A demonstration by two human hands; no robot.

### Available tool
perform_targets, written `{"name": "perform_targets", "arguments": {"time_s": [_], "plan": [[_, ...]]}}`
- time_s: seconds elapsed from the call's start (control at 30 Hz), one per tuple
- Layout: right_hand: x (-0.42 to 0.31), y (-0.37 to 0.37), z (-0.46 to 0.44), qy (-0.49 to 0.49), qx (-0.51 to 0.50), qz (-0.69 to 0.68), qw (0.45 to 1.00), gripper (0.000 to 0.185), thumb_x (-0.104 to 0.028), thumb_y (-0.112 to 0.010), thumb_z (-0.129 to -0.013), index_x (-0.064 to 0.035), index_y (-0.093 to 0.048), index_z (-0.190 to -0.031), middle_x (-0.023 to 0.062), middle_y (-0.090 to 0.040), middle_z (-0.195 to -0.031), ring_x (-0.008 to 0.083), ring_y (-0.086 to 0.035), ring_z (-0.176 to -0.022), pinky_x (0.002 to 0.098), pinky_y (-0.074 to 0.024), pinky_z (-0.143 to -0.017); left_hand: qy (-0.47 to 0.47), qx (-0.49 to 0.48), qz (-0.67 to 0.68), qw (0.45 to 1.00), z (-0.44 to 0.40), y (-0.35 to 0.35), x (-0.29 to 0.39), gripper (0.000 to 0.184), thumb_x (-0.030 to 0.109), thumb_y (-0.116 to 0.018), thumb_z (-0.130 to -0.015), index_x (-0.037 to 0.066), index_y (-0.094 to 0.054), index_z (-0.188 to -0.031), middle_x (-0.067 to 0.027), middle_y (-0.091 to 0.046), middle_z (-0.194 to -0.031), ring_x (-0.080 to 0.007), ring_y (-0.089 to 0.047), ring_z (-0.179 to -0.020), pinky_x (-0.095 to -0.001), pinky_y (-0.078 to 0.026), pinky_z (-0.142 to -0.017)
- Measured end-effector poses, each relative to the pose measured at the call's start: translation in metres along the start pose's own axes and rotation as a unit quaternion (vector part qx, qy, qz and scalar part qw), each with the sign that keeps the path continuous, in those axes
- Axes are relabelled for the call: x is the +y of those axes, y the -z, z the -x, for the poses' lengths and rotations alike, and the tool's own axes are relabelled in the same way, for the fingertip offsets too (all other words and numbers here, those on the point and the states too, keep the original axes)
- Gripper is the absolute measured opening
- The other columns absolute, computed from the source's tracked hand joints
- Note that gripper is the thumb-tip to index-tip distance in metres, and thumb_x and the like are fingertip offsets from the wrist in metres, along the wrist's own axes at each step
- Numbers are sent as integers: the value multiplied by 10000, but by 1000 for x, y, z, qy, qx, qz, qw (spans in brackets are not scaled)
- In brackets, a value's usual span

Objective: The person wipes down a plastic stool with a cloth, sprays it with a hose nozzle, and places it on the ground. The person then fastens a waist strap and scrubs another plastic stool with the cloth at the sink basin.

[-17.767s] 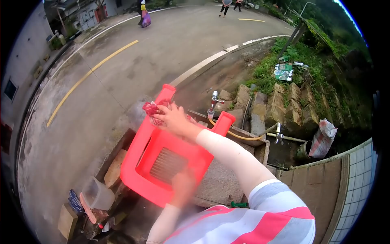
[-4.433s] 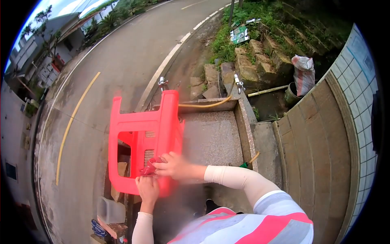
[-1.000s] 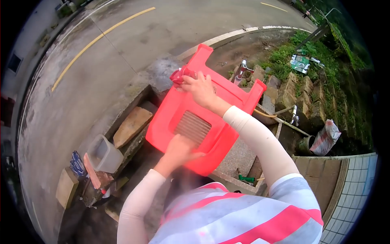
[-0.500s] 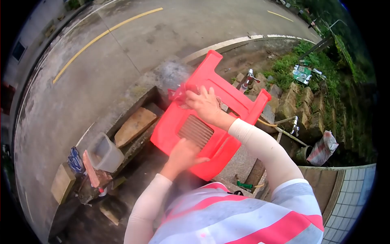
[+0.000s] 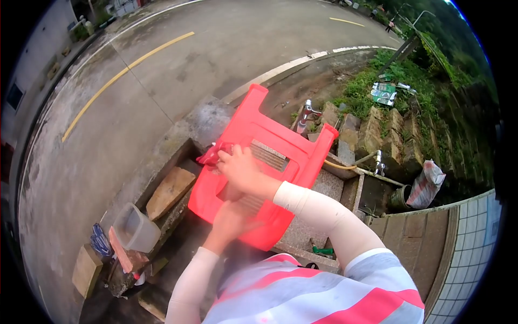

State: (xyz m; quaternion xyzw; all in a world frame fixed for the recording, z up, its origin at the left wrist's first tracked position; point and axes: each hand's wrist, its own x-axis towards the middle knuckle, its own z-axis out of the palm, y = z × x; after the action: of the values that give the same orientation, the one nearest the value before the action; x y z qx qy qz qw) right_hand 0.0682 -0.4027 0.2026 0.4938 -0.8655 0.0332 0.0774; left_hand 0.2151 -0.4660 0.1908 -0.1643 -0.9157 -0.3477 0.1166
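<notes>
A red plastic chair (image 5: pixel 286 143) lies tilted in front of me, two of its legs pointing up and away. Bunched in my right hand (image 5: pixel 242 170) is a red cloth (image 5: pixel 208 156), pressed against the chair's panel beside its opening. My left hand (image 5: pixel 233 218) is lower on the same panel, at the edge of that opening, with its fingers partly behind my right hand and blurred. It appears to grip the chair there. Ribbed grey material (image 5: pixel 268 156) shows through the chair's gap.
Under the chair is a stone sink ledge (image 5: pixel 324 197). Taps (image 5: pixel 306 116) stand beyond it, and a green hose nozzle (image 5: pixel 322 250) lies near me. To the left are a clear plastic tub (image 5: pixel 135 229) and stone blocks (image 5: pixel 170 191). A bagged bundle (image 5: pixel 426 186) stands right.
My right hand and the red cloth have moved down the panel, closer to my left hand. The view has shifted, so the chair appears further left and lower.
</notes>
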Motion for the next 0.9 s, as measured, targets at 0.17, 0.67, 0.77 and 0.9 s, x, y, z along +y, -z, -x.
{"name": "perform_targets", "arguments": {"time_s": [0.17, 0.67, 0.77, 0.9], "plan": [[75, -7, -61, -118, -18, 73, 990, 169, -204, -588, -821, -152, -733, -893, 55, -611, -1021, 283, -515, -988, 414, -402, -743, -16, 27, -32, 999, 0, -3, -1, 451, 447, -746, -711, 59, -558, -578, -78, -526, -601, -247, -546, -643, -355, -392, -644], [-13, 7, 15, 71, -18, -129, 989, 170, -181, -597, -768, -216, -732, -864, -10, -603, -968, 257, -517, -949, 386, -444, -746, -49, 50, 33, 997, -8, -4, 2, 407, 458, -747, -705, 57, -681, -735, -84, -649, -768, -255, -617, -785, -383, -453, -725], [23, 66, -4, 40, -23, -69, 997, 341, -87, -640, -710, -238, -729, -1002, -34, -616, -1092, 259, -513, -1005, 380, -457, -784, 30, -40, -1, 999, -3, 3, 7, 433, 455, -760, -680, 55, -605, -632, -80, -590, -670, -258, -577, -690, -385, -417, -649], [100, 122, -12, 23, -18, 35, 999, 285, -147, -694, -679, -221, -736, -951, -49, -624, -958, 253, -530, -964, 384, -436, -749, -34, 13, -75, 997, 0, -8, -2, 386, 389, -807, -638, 77, -585, -580, -58, -536, -592, -236, -528, -601, -358, -372, -600]]}}
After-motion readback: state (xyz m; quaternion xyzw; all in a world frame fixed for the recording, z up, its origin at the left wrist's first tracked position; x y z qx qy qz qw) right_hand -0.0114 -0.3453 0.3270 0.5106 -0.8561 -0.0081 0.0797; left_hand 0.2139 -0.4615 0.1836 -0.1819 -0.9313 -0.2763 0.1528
